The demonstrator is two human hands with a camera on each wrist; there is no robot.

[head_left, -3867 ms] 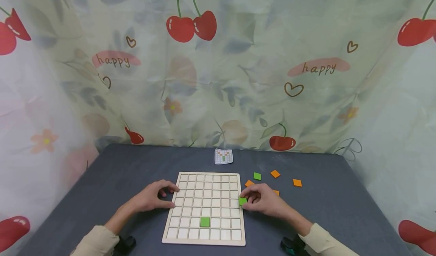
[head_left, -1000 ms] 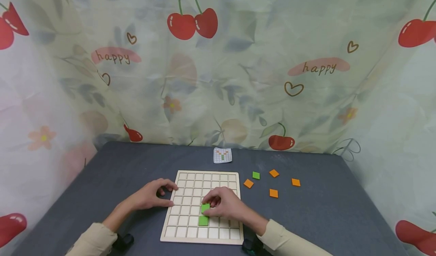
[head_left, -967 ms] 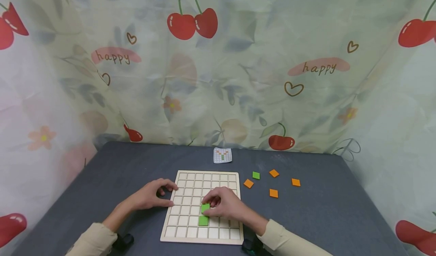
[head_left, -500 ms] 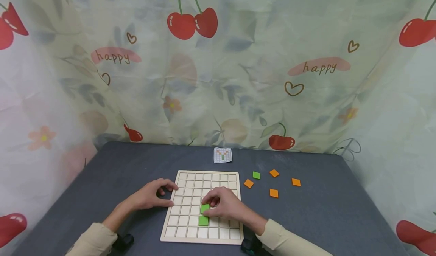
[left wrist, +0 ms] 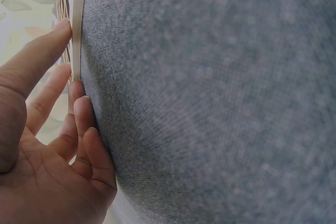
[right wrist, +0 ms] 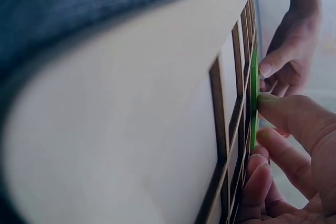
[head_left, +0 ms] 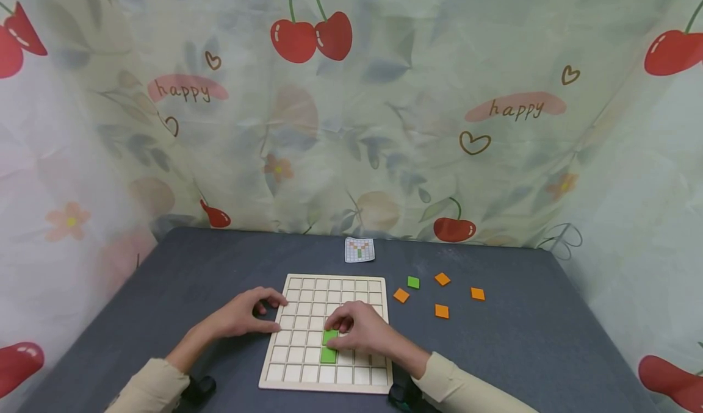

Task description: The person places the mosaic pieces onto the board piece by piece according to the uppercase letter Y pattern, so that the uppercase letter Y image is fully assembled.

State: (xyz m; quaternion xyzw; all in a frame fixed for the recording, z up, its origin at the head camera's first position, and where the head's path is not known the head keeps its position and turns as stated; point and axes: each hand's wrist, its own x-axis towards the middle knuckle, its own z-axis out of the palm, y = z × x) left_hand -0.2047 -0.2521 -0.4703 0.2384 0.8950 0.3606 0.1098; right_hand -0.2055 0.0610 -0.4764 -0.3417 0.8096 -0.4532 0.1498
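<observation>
A pale wooden grid board [head_left: 329, 382] lies on the table, with one green tile [head_left: 328, 356] in a cell of its lower middle. My right hand [head_left: 359, 327] is over the board, thumb and forefinger pinching another green tile [head_left: 330, 336] in the cell just above. In the right wrist view, the thumb [right wrist: 294, 111] touches the green edge, which looks flush or nearly so with the grid. My left hand [head_left: 241, 315] rests its thumb and fingertips against the board's left edge. The left wrist view shows those fingers [left wrist: 44, 51] fairly straight and touching the wooden rim [left wrist: 79, 24].
Right of the board lie a loose green tile [head_left: 414, 282] and several orange tiles [head_left: 442, 311]. A small card [head_left: 359, 250] with a coloured grid pattern lies behind the board. The dark grey table [head_left: 527, 340] ends at a printed curtain [head_left: 384, 157].
Since the earliest frame, my right hand has carried the green tile from the board's right edge to the cell above the first. Lately the tile has settled slightly lower. The left hand stays put.
</observation>
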